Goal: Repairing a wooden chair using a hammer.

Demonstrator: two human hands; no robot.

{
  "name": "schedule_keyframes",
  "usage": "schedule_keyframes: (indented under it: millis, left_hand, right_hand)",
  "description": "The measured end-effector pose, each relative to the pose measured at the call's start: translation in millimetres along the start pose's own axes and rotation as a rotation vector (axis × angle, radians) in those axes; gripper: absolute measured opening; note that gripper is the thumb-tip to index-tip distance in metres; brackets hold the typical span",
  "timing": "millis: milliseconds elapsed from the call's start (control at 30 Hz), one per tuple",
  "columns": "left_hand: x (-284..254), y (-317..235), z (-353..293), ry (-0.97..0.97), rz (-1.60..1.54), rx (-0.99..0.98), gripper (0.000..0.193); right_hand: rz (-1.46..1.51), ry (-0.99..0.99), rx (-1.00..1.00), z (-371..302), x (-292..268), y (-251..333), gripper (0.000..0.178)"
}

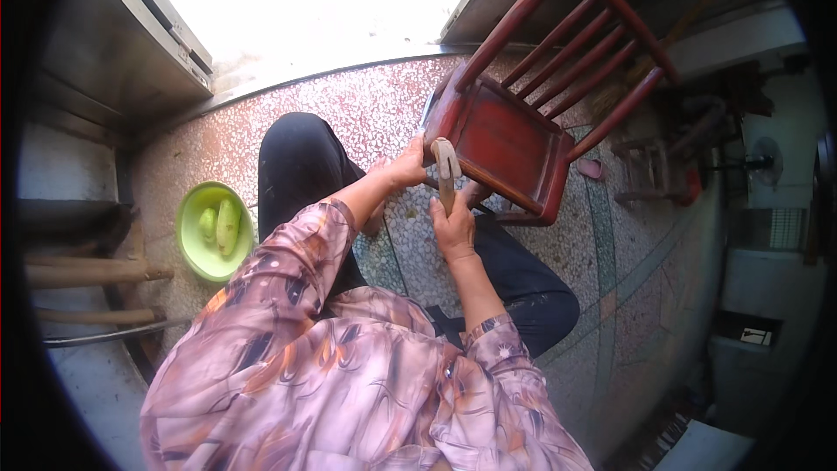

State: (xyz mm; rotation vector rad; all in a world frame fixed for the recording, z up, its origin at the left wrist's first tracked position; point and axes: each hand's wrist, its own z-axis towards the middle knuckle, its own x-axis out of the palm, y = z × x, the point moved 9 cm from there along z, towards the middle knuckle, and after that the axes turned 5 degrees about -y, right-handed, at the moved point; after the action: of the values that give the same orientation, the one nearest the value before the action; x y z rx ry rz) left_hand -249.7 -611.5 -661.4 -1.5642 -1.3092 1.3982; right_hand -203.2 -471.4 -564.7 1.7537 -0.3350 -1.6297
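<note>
My right hand (454, 228) is wrapped round the wooden handle of a claw hammer (445, 161). The hammer's head points up and away from me, in front of the seat of a red-brown wooden chair (506, 135). At the chair's left edge, my left hand (406, 164) is closed against the seat frame, its fingertips partly hidden. A thin pale edge shows just above those fingers; what it belongs to I cannot make out. The chair is tilted, its slatted back toward the upper right.
A green bowl (187, 240) holding two pale green gourds (227, 227) rests on the speckled floor (344, 96) at my left. Wooden furniture (87, 272) stands at the left rim. A bright doorway lies ahead, and a small pink object (590, 168) is right of the chair.
</note>
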Motion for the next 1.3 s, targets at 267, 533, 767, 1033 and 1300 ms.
schedule_keyframes:
  millis: [267,533,767,1033,1300]
  left_hand:
    - [-8,-1,-1,-0.054,0.070,0.006,0.086]
    - [-4,-13,-9,0.075,0.035,-0.031,0.090]
    - [-10,-20,-9,0.023,0.017,0.026,0.085]
    - [-11,-5,-9,0.020,0.003,-0.048,0.086]
    - [-11,-41,-19,0.095,-0.031,-0.049,0.085]
  right_hand:
    - [0.667,-0.186,-0.069,-1,-103,66,0.032]
    - [-0.022,0.024,0.013,17,-17,7,0.028]
    - [0.227,-0.206,-0.080,-2,-27,4,0.030]
    - [0.278,-0.028,0.048,9,-60,47,0.037]
    - [0.024,-0.085,-0.061,21,-36,14,0.033]
